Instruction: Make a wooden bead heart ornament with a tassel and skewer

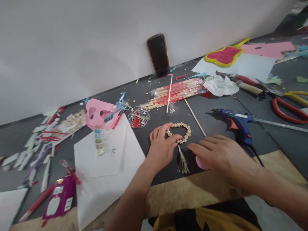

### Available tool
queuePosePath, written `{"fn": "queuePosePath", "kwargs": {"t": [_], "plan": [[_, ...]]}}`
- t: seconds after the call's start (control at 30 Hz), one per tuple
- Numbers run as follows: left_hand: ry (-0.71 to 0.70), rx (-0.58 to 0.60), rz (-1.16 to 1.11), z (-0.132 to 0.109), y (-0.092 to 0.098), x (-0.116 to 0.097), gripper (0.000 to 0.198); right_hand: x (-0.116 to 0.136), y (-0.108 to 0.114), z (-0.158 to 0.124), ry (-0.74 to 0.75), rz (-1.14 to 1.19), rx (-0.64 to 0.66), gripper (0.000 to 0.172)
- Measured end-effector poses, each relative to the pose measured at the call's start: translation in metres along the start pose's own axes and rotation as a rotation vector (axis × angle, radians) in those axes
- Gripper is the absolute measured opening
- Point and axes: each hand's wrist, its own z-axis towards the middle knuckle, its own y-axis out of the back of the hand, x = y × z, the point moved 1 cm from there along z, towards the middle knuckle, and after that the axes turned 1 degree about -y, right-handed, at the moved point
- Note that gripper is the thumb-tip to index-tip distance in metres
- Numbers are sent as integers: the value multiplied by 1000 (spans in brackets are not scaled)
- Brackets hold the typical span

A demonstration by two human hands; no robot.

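Note:
A ring of small beige beads (187,136) lies near the front of the dark table, and a pale green tassel (183,162) hangs from its lower side. My left hand (161,142) is closed on the ring's left side, thumb and fingers pinching it. To the right, my right hand (216,154) is palm down over the table, slightly blurred, with its fingers together. A pink piece (201,163) shows partly beneath it; whether the hand grips it is hidden. A thin wooden stick (195,118) lies just beyond my right fingers.
A blue glue gun (240,123) lies at the right, near red-handled pliers (286,116). Wrapped sticks (178,91) and a leaning phone (159,55) are behind. On the left are white paper (88,183), a pink mask (95,112) and a purple packet (60,195).

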Motion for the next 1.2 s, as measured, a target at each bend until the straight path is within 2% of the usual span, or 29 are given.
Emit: {"fn": "queuePosePath", "kwargs": {"t": [0.1, 0.2, 0.3, 0.6, 1.03, 1.2], "plan": [[-22, -21, 14, 0, -2, 1, 28, 10, -10, 12, 129, 7, 37, 19], [-47, -43, 35, 0, -4, 2, 26, 14, -19, 21, 205, 7, 50, 13], [-46, -60, 43, 0, -6, 2, 24, 14, -23, 24, 220, 12, 38, 3], [-26, -55, 41, 1, -5, 1, 20, 14, -24, 17, 224, 33, 28, 5], [-25, -51, 36, 0, -7, 3, 21, 15, -25, 18, 226, 80, 37, 10], [-12, -37, 1, -1, 4, 4, 27, 14, -13, 10, 273, 159, 68, 20]]}}
